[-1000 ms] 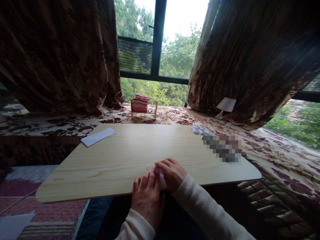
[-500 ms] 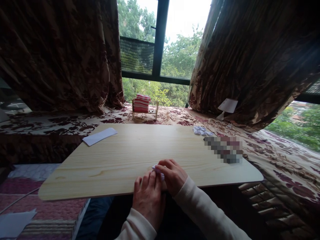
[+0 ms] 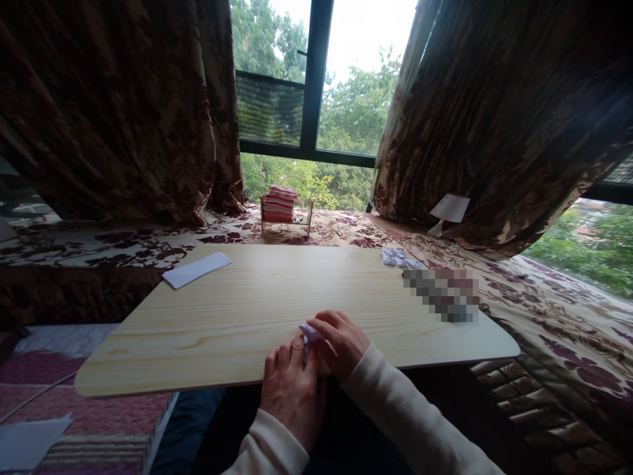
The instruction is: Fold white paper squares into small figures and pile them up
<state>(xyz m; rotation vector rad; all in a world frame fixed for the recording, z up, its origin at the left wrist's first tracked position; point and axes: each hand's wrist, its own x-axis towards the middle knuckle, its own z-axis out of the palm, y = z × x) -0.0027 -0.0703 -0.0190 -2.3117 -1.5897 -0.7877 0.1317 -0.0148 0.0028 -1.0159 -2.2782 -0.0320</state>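
A small folded piece of white paper [image 3: 310, 332] is between my two hands at the near edge of the wooden table. My left hand [image 3: 293, 379] has its fingers pressed against the paper's left side, over the tabletop. From the right, my right hand [image 3: 342, 341] pinches the upper part of the paper between thumb and fingers. Much of the paper's lower part is hidden behind my fingers.
A flat strip of white paper [image 3: 198, 270] lies on the table [image 3: 237, 310] at left. Several folded paper pieces [image 3: 398, 257] sit at the far right, beside a blurred-out item [image 3: 442, 297]. Beyond are a rack of striped cloths [image 3: 280, 203] and a small lamp [image 3: 450, 208].
The folded paper has tilted slightly between my fingers, and more of its face shows. My fingers have shifted a little; both hands stay at the same place.
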